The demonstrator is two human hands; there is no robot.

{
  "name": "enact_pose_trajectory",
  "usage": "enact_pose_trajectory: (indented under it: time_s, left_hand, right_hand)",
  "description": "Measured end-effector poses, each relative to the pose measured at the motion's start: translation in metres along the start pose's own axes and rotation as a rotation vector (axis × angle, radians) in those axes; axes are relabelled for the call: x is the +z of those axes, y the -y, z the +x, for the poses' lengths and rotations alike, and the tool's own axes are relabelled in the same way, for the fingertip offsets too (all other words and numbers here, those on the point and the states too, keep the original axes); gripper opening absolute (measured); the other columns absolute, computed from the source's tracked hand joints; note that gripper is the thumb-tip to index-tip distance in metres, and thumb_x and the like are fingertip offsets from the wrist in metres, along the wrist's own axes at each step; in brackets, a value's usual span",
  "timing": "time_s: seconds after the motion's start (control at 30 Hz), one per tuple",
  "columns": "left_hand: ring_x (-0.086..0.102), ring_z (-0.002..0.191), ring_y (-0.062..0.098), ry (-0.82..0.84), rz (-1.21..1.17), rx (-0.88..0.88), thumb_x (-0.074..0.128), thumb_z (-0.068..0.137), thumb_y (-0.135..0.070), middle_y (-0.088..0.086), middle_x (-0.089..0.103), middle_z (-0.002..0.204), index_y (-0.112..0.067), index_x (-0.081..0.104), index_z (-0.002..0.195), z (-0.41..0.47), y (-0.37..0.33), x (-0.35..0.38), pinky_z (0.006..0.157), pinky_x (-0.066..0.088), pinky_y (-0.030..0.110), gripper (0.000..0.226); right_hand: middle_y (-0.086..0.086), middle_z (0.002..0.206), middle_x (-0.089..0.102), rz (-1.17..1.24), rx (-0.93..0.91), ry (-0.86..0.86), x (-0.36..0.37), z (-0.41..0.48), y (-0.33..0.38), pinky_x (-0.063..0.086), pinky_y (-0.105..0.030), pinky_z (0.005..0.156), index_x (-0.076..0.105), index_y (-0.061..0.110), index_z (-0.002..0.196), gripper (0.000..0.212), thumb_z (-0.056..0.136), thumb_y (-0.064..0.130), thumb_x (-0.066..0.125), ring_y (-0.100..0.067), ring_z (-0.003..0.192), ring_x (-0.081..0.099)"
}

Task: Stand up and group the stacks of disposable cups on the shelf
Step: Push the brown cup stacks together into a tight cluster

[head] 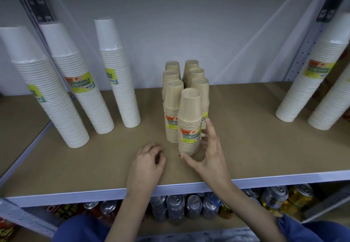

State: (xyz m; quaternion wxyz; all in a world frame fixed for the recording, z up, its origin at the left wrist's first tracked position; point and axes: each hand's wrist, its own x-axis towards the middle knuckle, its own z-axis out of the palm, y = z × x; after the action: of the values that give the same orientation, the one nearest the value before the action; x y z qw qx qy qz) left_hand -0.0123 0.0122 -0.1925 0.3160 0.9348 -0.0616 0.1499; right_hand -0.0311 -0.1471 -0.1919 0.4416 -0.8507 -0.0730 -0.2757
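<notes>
Seven brown cup stacks [173, 109] upright at the middle of the shelf [246, 128], packed close in two rows, likely to prop each other and read as one group. Right hand [210, 152] beside the front stack [189, 120], fingers spread wide, thumb low before the base, probably steadying it, actual contact hard to tell; left hand [146, 164] resting on the board, fingers loosely curled, empty. Tall white stacks [117, 75] well apart at both sides, seemingly not yet gathered.
</notes>
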Motion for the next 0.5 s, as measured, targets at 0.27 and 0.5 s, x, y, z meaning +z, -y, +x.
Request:
enact_pose_trajectory:
  time_s: [0.27,0.5]
  left_hand:
    - [0.056,0.110,0.027,-0.195,-0.114,-0.091,0.059,0.081,0.001,0.011,0.060,0.120,-0.006,0.061,0.112,-0.018,0.019,-0.029,0.091,0.033,0.020,0.032]
    - [0.048,0.119,0.033,-0.377,-0.178,-0.140,0.057,0.084,-0.001,0.018,0.046,0.134,-0.012,0.038,0.134,-0.001,0.046,-0.066,0.100,0.037,0.035,0.055]
  right_hand:
    - [-0.001,0.094,0.043,-0.044,-0.215,-0.170,-0.003,-0.011,0.028,0.031,-0.004,0.083,0.032,0.019,0.127,0.067,0.072,0.024,0.068,0.002,0.087,0.035]
    - [-0.001,0.096,0.046,0.091,-0.255,-0.055,0.052,0.006,0.072,0.038,-0.019,0.088,0.032,0.023,0.130,0.062,0.077,0.024,0.064,-0.004,0.092,0.043]
